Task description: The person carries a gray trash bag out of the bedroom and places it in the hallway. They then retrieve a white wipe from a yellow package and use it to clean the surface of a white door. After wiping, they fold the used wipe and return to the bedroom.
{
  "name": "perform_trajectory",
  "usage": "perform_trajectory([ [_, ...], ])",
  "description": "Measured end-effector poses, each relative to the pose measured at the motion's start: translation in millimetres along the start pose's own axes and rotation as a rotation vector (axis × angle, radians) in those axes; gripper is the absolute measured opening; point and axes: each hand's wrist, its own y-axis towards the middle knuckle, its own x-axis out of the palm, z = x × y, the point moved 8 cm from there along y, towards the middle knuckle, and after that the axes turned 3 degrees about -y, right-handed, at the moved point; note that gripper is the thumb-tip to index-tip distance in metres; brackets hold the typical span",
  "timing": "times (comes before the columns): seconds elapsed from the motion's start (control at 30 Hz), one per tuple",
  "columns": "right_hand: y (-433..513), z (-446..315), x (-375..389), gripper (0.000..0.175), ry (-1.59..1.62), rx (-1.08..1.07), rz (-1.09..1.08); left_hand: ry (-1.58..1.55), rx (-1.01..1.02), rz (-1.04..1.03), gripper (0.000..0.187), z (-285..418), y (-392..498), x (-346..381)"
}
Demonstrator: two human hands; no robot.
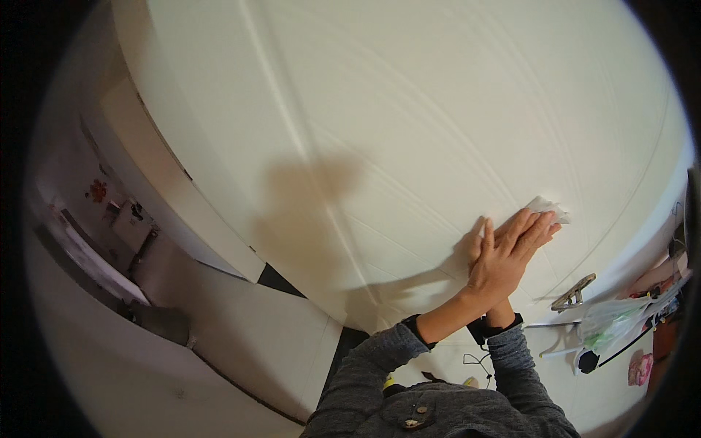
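In the head view, my left hand point(499, 269) lies over my right hand point(500, 313), with the wrists crossed. Its fingers are spread and point up and to the right. The right hand is mostly hidden beneath it, against a large white panelled door point(416, 164). A crumpled white cloth or tissue point(545, 206) is pressed to the door at the fingertips and appears to be under the right hand. A metal lever handle point(574, 294) juts out below and to the right of the hands. Shadows fall across the door.
The door frame point(175, 191) runs along the left. At lower right are a translucent plastic bag point(610, 323), a round black object point(589, 361) and a pink packet point(639, 368). A thin black cord point(477, 359) hangs near my sleeves. Black floor strips lie below the door.
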Motion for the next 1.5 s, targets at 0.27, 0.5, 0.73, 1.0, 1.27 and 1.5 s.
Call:
perform_trajectory([
  [0.27,-15,-154,2,0.053,-0.102,-0.174,0.052,-0.39,-0.26,0.024,0.07,-102,-91,61],
  [0.5,-36,-253,31,0.055,0.034,-0.758,-0.102,-0.906,-0.84,0.119,0.067,-201,-157,100],
  [0.73,17,-320,5,0.062,-0.082,-1.05,-0.049,-0.964,-0.71,0.211,0.08,-300,-120,84],
  [1.0,131,-377,-58,0.064,-0.016,-1.056,0.279,-0.867,-0.589,0.33,0.084,-395,-23,52],
  [1.27,254,-403,-102,0.079,-0.153,-1.119,0.456,-0.71,-0.412,0.662,0.082,-474,88,16],
  [1.5,326,-342,-128,0.08,-0.37,-0.863,0.528,-0.651,-0.349,0.394,0.077,-461,169,-13],
])
